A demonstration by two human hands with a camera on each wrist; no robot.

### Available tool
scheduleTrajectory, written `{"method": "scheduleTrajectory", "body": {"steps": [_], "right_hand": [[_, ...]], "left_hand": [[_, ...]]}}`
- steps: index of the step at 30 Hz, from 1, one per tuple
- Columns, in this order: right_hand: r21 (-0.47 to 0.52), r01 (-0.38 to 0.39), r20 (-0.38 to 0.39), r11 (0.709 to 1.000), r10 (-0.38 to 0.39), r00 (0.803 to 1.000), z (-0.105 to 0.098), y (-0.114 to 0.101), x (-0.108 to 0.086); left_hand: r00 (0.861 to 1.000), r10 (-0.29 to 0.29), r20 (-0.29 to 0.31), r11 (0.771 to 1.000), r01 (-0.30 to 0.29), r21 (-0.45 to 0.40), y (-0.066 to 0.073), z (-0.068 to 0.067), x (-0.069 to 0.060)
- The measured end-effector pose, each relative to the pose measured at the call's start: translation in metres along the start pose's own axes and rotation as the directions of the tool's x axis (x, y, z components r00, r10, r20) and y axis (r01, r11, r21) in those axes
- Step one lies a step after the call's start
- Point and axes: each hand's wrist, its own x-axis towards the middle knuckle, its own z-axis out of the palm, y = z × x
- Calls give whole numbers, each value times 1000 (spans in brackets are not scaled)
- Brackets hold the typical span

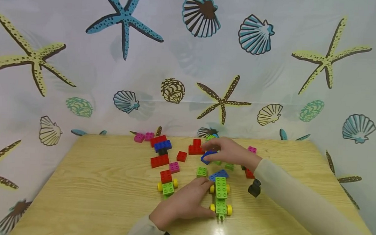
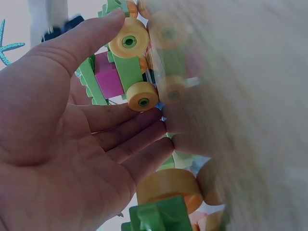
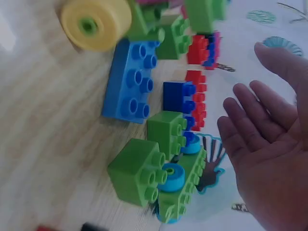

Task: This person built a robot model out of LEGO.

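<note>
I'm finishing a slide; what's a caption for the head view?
Left hand beside a toy car, right hand above a blue brick.

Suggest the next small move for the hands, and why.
Probably lower the right hand and pinch the dark blue brick. In the head view that hand partly overlaps the brick and holds nothing, while the left hand lies against the green car to its right, seemingly able to steady it.

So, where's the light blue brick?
The light blue brick is right of centre in the head view, beyond the green car right of the left hand.
</note>
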Motion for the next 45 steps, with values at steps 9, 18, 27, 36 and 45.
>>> {"method": "scheduleTrajectory", "body": {"steps": [9,18,27,36,45], "right_hand": [[-97,45,33,994,-42,999,19,4,60],[-182,116,92,976,-101,991,37,0,96],[-230,110,92,967,-91,992,46,6,106],[-250,101,97,963,-78,992,48,0,103],[-259,67,77,963,-49,996,47,-2,104]], "left_hand": [[999,2,35,1000,-2,12,2,0,0],[998,-25,57,1000,25,2,3,-6,-5],[998,-36,60,999,37,-12,3,-6,-7],[998,-23,64,1000,24,-8,2,-6,-6],[998,-29,62,1000,29,-7,3,-6,-7]]}}
